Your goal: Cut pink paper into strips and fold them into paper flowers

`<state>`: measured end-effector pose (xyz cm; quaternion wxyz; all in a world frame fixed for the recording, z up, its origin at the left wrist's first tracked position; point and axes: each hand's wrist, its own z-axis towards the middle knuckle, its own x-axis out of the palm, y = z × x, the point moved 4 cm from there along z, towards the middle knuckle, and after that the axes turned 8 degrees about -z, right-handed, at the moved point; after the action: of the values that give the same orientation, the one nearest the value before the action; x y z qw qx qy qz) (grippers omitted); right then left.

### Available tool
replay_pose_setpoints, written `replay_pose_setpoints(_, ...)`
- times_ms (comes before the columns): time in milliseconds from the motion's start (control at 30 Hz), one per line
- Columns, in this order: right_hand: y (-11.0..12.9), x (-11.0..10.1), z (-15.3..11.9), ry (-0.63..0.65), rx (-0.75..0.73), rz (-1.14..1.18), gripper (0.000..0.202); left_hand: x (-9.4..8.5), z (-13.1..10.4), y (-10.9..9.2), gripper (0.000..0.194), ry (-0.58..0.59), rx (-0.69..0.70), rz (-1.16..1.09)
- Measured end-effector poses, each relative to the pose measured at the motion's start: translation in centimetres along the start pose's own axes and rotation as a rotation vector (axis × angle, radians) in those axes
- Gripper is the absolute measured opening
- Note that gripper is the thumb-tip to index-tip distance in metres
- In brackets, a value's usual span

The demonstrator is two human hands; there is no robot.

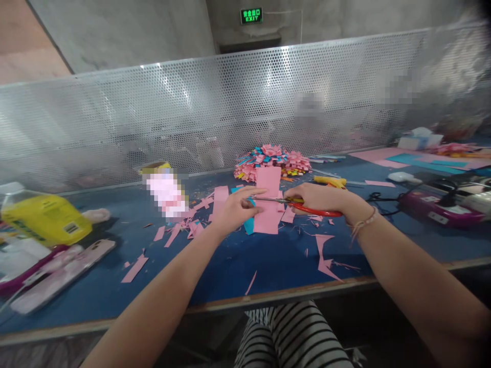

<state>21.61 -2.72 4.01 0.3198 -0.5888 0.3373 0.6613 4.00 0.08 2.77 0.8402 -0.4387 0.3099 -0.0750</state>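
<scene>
My right hand (312, 198) is closed around red-handled scissors (320, 210), whose blades point left across a pink strip (267, 222). The strip stands lengthwise away from me. My left hand (240, 207) is closed at the strip's left side, near the blade tips, with thumb and fingers pinching the paper. Beneath and left of it lie a blue piece (248, 225) and another pink piece (220, 198). Behind the strip sits a heap of pink, blue and yellow paper tassels (272, 158).
Pink scraps (326, 258) are scattered over the blue table (226, 276). At left are a yellow-labelled bottle (48, 217) and a phone (63, 276). A yellow glue gun (330, 181), purple power strip (437, 207) and coloured sheets lie right. A perforated metal screen (199, 117) stands behind.
</scene>
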Motion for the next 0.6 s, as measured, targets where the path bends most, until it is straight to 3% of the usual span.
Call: replay_pose_setpoints(600, 0.32, -0.41, -0.11, -0.013, -0.021, 0.016, 0.016, -0.06, -0.08, 0.13, 0.046, 0.032, -0.028, -0.085)
